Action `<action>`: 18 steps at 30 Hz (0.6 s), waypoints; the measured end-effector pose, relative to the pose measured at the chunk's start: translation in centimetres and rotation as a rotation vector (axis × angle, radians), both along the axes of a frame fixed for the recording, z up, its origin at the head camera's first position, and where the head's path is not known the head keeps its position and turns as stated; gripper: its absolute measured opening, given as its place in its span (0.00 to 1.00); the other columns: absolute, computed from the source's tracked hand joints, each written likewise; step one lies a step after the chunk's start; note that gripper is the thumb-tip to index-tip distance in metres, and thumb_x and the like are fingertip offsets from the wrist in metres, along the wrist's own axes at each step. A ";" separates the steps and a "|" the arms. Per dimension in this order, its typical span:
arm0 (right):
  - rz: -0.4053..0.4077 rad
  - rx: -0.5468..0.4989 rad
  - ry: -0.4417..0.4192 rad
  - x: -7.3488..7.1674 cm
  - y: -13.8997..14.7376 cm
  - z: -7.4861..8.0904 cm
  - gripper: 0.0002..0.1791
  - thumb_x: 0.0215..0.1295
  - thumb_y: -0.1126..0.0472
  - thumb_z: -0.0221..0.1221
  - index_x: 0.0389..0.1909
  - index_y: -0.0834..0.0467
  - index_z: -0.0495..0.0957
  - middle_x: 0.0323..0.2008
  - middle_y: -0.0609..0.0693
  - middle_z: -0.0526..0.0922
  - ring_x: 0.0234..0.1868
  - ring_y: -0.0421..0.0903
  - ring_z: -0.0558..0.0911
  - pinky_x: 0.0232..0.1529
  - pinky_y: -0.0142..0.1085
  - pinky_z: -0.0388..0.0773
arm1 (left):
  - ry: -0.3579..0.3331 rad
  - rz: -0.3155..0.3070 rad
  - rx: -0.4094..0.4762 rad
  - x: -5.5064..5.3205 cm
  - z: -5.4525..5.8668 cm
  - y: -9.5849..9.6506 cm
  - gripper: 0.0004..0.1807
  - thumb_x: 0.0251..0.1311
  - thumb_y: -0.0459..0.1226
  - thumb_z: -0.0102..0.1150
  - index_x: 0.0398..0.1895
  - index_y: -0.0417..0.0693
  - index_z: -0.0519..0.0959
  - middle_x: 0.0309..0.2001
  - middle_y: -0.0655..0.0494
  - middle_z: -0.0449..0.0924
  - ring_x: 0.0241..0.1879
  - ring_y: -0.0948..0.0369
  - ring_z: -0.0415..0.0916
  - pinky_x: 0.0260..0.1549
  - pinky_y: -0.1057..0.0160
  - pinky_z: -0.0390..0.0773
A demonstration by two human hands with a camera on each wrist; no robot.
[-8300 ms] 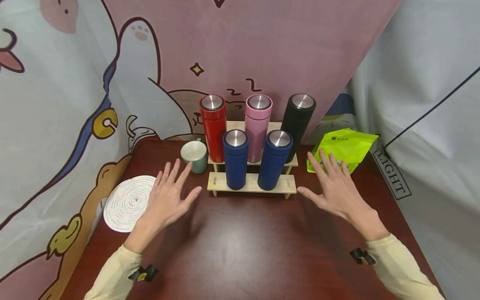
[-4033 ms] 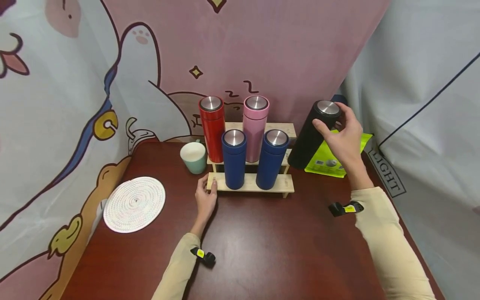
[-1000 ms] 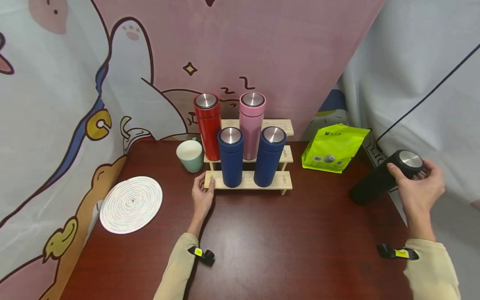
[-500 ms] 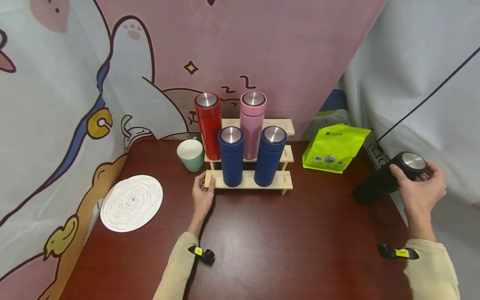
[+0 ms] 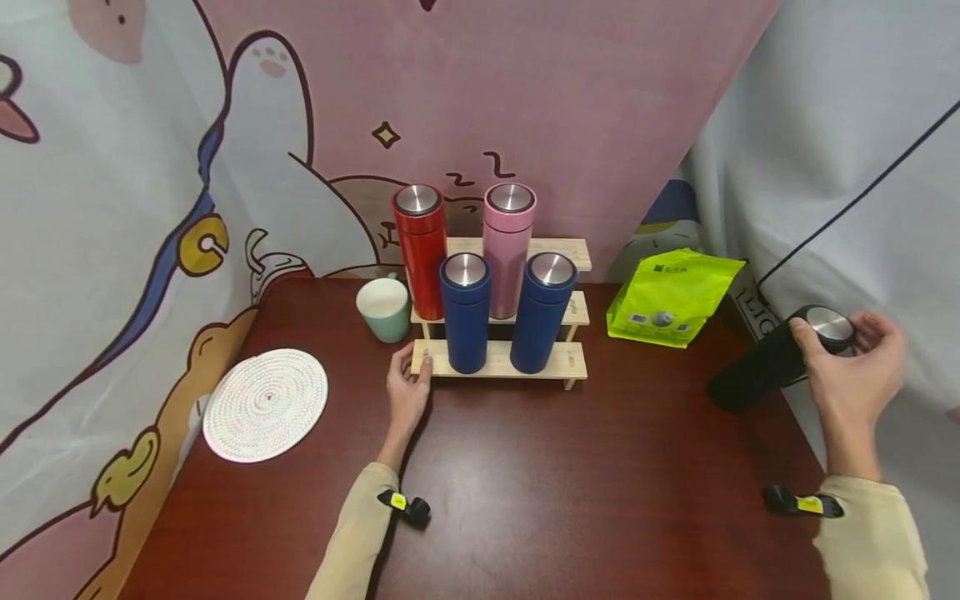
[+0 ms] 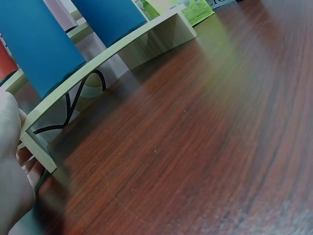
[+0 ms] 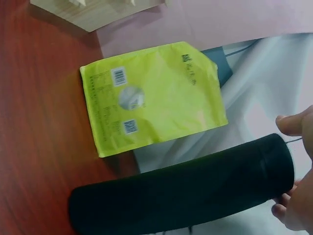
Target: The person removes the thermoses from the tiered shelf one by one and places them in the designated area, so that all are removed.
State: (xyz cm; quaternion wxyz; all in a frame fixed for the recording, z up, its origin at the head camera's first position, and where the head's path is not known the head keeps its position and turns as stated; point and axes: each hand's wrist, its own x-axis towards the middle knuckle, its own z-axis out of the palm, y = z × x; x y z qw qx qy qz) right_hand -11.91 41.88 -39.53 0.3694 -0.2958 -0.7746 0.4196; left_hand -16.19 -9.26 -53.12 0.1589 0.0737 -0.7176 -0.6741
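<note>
My left hand (image 5: pixel 407 392) grips the left end of the tiered wooden stand (image 5: pixel 498 360), thumb on top of the lowest step and fingers round its end. On the lowest step stand two blue thermos bottles (image 5: pixel 466 321) (image 5: pixel 542 321); a red thermos (image 5: pixel 422 258) and a pink thermos (image 5: pixel 508 250) stand on the tier behind. At the far right, a black thermos (image 5: pixel 761 362) with a steel-topped lid stands on the table. My right hand (image 5: pixel 855 367) is around its lid, thumb and fingers spread; in the right wrist view the thumb (image 7: pixel 289 123) is slightly apart from the bottle.
A bright green-yellow pouch (image 5: pixel 667 296) stands between the stand and the black thermos. Left of the stand are a mint green mug (image 5: pixel 386 317) and a round white woven mat (image 5: pixel 266 406). Printed fabric (image 5: pixel 600 100) hangs behind the table and on both sides.
The black thermos has gone from the stand's right to the table's far right. My left hand has come to the stand. Within the last half second my right fingers have loosened around the lid.
</note>
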 end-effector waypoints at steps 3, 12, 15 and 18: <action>0.004 0.034 0.050 -0.5 -0.1 0.9 0.36 0.55 0.51 0.72 0.64 0.48 0.70 0.49 0.28 0.70 0.56 0.27 0.72 0.65 0.24 0.63 | -0.006 -0.004 0.005 0.0 0.0 -0.1 0.25 0.67 0.29 0.61 0.65 0.29 0.71 0.54 0.31 0.79 0.52 0.44 0.79 0.43 0.62 0.76; 0.015 0.189 0.114 -1.3 -2.1 3.5 0.34 0.60 0.50 0.70 0.65 0.52 0.70 0.53 0.27 0.70 0.61 0.30 0.71 0.67 0.25 0.61 | 0.000 0.000 0.000 -0.3 0.0 -0.1 0.25 0.66 0.29 0.61 0.65 0.29 0.71 0.55 0.31 0.78 0.54 0.42 0.77 0.45 0.60 0.74; 0.050 0.206 0.153 -1.5 -2.9 4.3 0.33 0.59 0.53 0.70 0.65 0.53 0.71 0.52 0.28 0.70 0.61 0.31 0.71 0.67 0.25 0.63 | 0.006 0.000 0.005 -0.3 -0.1 -0.2 0.24 0.66 0.28 0.61 0.64 0.28 0.71 0.54 0.31 0.79 0.53 0.43 0.78 0.44 0.62 0.75; 0.076 0.194 0.165 -1.8 -3.6 4.8 0.33 0.59 0.53 0.70 0.65 0.53 0.71 0.53 0.29 0.71 0.61 0.32 0.72 0.68 0.25 0.63 | 0.008 -0.008 0.011 -0.1 -0.3 -0.2 0.25 0.66 0.28 0.61 0.65 0.28 0.71 0.53 0.30 0.79 0.51 0.43 0.79 0.43 0.63 0.76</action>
